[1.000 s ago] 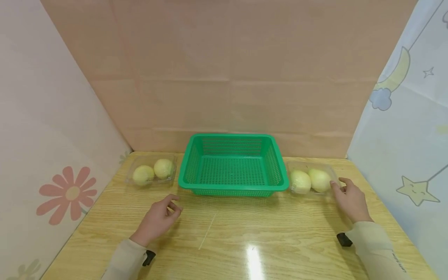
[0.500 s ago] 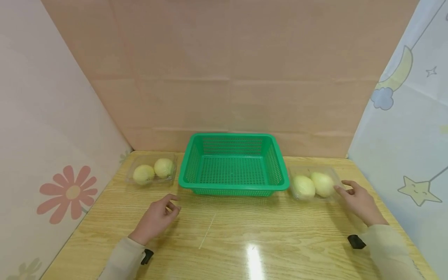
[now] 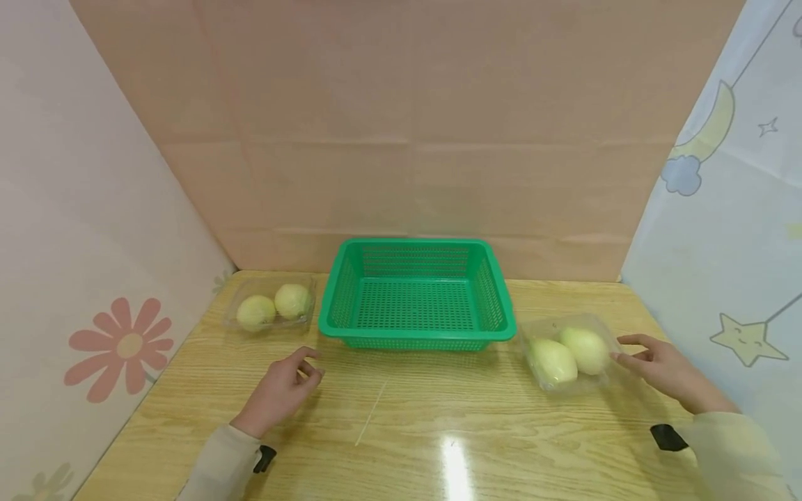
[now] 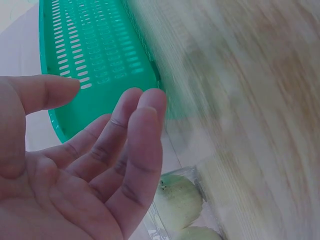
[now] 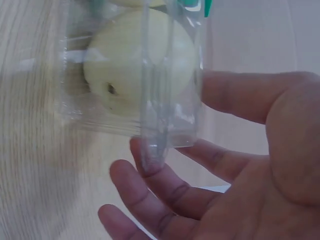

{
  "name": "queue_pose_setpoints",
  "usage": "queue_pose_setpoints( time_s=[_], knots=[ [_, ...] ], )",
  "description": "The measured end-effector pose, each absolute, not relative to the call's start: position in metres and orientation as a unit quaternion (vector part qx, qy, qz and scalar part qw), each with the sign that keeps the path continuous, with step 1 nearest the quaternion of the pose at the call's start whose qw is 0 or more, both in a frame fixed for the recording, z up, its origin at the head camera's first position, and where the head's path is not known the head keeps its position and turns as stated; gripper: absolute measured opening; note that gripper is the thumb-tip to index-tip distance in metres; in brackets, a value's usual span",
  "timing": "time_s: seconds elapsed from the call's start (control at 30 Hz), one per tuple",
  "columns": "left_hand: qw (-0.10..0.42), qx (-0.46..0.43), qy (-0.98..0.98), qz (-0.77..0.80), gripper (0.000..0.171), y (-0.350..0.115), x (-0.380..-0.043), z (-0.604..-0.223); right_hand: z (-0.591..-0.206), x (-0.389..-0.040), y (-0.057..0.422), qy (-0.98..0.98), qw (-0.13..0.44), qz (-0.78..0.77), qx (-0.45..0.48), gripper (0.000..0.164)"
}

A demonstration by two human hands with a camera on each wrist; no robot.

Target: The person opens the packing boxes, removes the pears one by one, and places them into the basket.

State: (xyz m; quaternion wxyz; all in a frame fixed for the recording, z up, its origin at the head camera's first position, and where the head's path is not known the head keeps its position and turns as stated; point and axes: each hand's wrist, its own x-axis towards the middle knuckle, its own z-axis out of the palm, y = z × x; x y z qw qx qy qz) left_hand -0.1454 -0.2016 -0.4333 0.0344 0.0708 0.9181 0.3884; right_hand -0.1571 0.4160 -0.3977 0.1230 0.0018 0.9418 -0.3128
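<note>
The fingers of the right hand [image 3: 658,365] are bending round the near end of a clear, rectangular plastic box [image 3: 541,330], the thumb pressing one edge while a fingertip is touching its projecting rim; the gap between thumb and fingers is staying small in the head view, and the outer fingers are spreading free below. Just left of these fingertips, inside the box, two pale yellow, rounded fruits [image 3: 585,350] are lying side by side. Whether the box is resting flat on the table or slightly raised, I cannot tell.

The left hand [image 3: 282,390] is holding nothing; its fingers are curving loosely, the thumb standing apart from them. Ahead of its fingers and a little left, a second clear plastic box [image 3: 257,284] is holding two similar pale fruits [image 3: 292,300]. Ahead and right of those same fingers, between the boxes, a green, rectangular, perforated plastic basket [image 3: 416,335] is sitting. Under everything, a light wood-grain table [image 3: 501,431] is stretching, with a brownish-pink backdrop [image 3: 407,139] hanging farthest from both hands.
</note>
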Motion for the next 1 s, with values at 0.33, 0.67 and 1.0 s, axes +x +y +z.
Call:
queue_pose_setpoints(
  time_s=[0.33, 0.67, 1.0],
  knots=[
    [0.081, 0.094, 0.885, 0.449, 0.034, -0.196, -0.144, -0.434, -0.384, -0.149, 0.405, 0.934, 0.187, -0.305, -0.026, 0.061],
    [0.180, 0.124, 0.813, 0.540, 0.037, -0.182, -0.137, -0.428, -0.383, -0.139, 0.372, 0.904, 0.239, -0.350, -0.064, 0.038],
    [0.254, 0.165, 0.775, 0.555, 0.032, -0.150, -0.121, -0.429, -0.388, -0.131, 0.322, 0.906, 0.220, -0.338, -0.129, 0.033]
  ],
)
